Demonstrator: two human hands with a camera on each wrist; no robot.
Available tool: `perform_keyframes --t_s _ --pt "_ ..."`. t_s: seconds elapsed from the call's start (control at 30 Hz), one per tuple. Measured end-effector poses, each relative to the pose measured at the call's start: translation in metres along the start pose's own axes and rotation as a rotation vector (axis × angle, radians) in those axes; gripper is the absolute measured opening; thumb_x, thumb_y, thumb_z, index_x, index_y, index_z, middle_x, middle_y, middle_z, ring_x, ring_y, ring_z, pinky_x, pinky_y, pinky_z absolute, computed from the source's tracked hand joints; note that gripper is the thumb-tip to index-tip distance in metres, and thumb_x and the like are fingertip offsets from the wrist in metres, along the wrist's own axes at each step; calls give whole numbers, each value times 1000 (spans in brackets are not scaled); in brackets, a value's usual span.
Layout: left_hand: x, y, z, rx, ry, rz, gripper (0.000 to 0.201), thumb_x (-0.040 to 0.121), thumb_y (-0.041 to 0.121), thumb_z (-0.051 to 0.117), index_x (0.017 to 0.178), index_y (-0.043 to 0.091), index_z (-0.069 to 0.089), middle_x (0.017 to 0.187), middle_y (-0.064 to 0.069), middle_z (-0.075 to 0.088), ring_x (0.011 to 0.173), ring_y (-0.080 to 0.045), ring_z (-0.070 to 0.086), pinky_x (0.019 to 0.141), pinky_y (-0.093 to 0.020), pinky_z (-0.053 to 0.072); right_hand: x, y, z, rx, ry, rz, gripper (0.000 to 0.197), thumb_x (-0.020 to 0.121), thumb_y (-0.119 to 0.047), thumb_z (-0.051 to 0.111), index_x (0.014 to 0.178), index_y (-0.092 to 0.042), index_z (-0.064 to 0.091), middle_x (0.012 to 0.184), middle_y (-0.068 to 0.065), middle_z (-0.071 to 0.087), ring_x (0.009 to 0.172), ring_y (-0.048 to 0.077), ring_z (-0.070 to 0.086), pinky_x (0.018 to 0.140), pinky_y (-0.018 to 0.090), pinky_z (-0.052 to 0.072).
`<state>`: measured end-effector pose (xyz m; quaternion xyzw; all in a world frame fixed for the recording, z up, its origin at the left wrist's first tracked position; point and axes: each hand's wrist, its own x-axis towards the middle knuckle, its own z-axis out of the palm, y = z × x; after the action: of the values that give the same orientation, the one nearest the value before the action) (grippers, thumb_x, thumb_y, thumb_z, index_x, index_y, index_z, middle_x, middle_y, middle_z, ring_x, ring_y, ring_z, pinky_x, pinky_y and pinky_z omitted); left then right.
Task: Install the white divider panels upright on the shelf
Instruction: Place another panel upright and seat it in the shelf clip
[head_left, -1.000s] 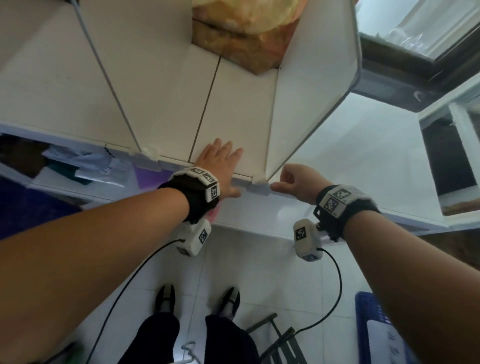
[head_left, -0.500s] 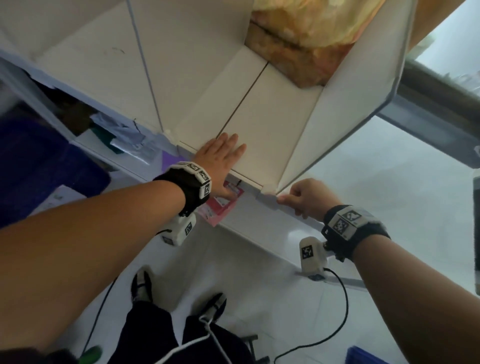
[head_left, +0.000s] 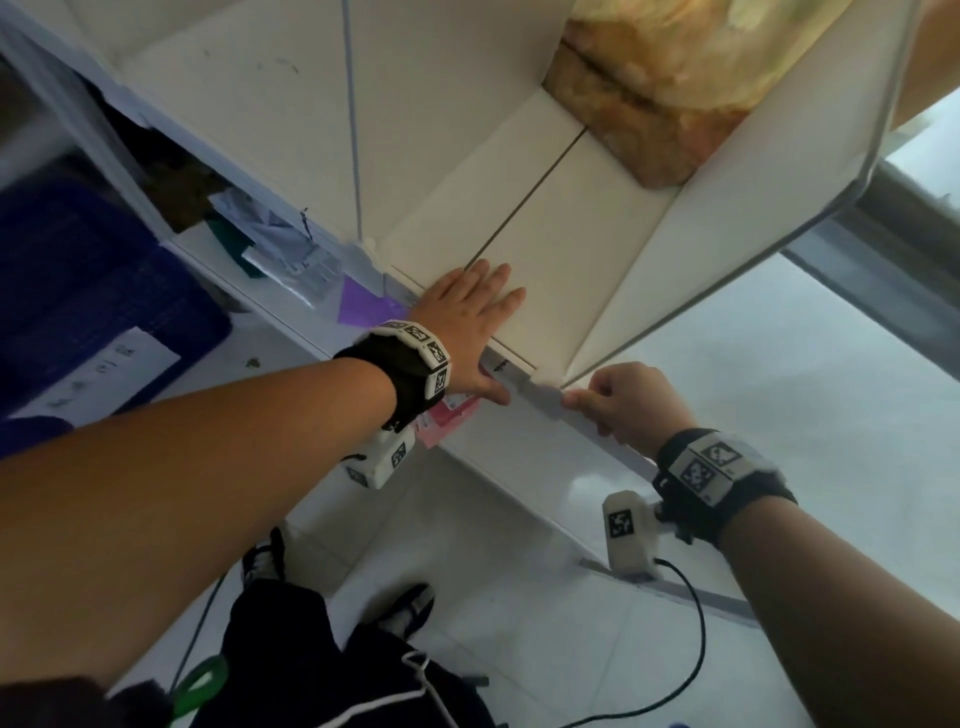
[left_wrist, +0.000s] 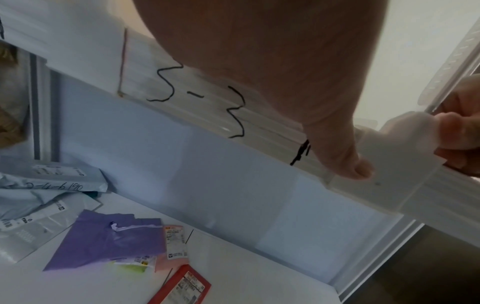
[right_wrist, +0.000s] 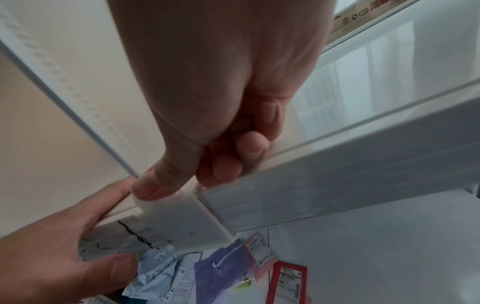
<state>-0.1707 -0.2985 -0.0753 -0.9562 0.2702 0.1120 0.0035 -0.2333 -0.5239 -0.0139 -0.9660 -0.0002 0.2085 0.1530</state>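
A tall white divider panel (head_left: 727, 218) stands upright on the white shelf (head_left: 561, 249), at the right of the bay. At its foot a white clip (head_left: 543, 387) (left_wrist: 405, 148) sits over the shelf's front rail (left_wrist: 207, 102). My right hand (head_left: 618, 410) (right_wrist: 187, 181) pinches that clip, thumb on top and fingers curled behind the rail. My left hand (head_left: 462, 312) lies flat on the shelf just left of it, fingers straight. Its thumb (left_wrist: 345, 164) presses the rail beside the clip. A second divider (head_left: 354, 156) stands edge-on at the bay's left.
Brown wrapped parcels (head_left: 649, 104) fill the back of the bay. The shelf below holds a purple bag (left_wrist: 109, 240), grey mailers (left_wrist: 39, 185) and a red packet (left_wrist: 182, 288). A blue crate (head_left: 93, 291) stands at the left. My feet and the wrist cables are on the tiled floor.
The head view has swung, so the shelf now runs diagonally. Both hands keep their places: the left flat on the shelf, the right on the clip.
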Motion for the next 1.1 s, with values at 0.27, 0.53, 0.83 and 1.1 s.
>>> perform_keyframes --t_s 0.27,0.53,0.83,1.1 --pt "1 0 1 15 10 -4 121 69 88 40 152 22 -15 161 -9 -21 148 -30 -16 120 -46 -1 7 -10 -2 -10 -7 -37 47 82 -57 61 68 -12 64 58 -3 66 49 7 55 52 18 38" --pt "1 0 4 11 50 -15 119 69 89 39 153 22 -12 161 -9 -17 148 -31 -13 120 -46 -1 10 -17 -4 21 -35 -26 43 82 -53 64 66 -14 62 58 -2 67 46 8 54 55 21 47" --pt "1 2 6 -4 87 -27 110 74 86 34 155 23 -7 163 -9 -12 149 -31 -9 120 -45 1 12 -20 -3 25 -39 -7 48 81 -59 62 61 -15 59 52 -1 65 38 8 53 51 19 44" --pt "1 1 7 -15 100 -30 107 76 84 37 155 24 -4 163 -8 -9 149 -31 -7 119 -44 1 11 -23 -2 16 -32 0 49 81 -60 60 63 -15 59 52 -1 65 36 5 53 48 17 41"
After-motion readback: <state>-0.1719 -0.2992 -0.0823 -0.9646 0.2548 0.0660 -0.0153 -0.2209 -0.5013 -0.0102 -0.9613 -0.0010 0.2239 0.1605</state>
